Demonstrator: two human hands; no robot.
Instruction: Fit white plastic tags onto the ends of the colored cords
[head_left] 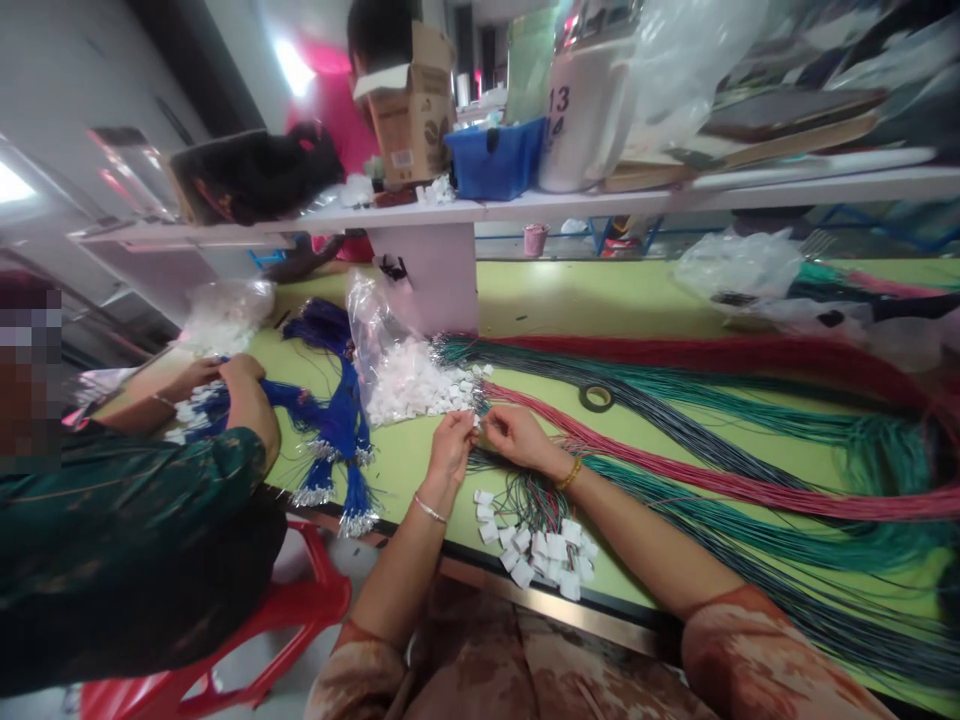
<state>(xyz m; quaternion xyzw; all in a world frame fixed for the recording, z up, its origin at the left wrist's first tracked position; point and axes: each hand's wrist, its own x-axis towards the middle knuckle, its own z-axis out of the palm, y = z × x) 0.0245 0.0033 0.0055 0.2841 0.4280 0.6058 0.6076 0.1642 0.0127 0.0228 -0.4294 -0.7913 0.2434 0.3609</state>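
Observation:
My left hand (452, 447) is closed in a pinch on a small white plastic connector (476, 422). Right beside it, my right hand (519, 437) has thumb and forefinger pressed together at the connector; whatever lies between them is too small to make out. Just beyond the hands, a heap of loose white connectors (409, 385) spills from a clear plastic bag (367, 310). Below my right wrist lie several white connectors with wires attached (555, 548), near the table's front edge. Long bundles of pink wires (675, 465), green wires (787, 420) and dark wires (652, 405) run off rightward.
A roll of tape (597, 397) sits among the wires. Blue wire bundles (345, 410) lie to the left, where a co-worker's hands (244, 370) handle pieces. Above the table, a shelf (510, 208) carries a blue basket (499, 160), a cardboard box (416, 115) and a white jug (581, 120).

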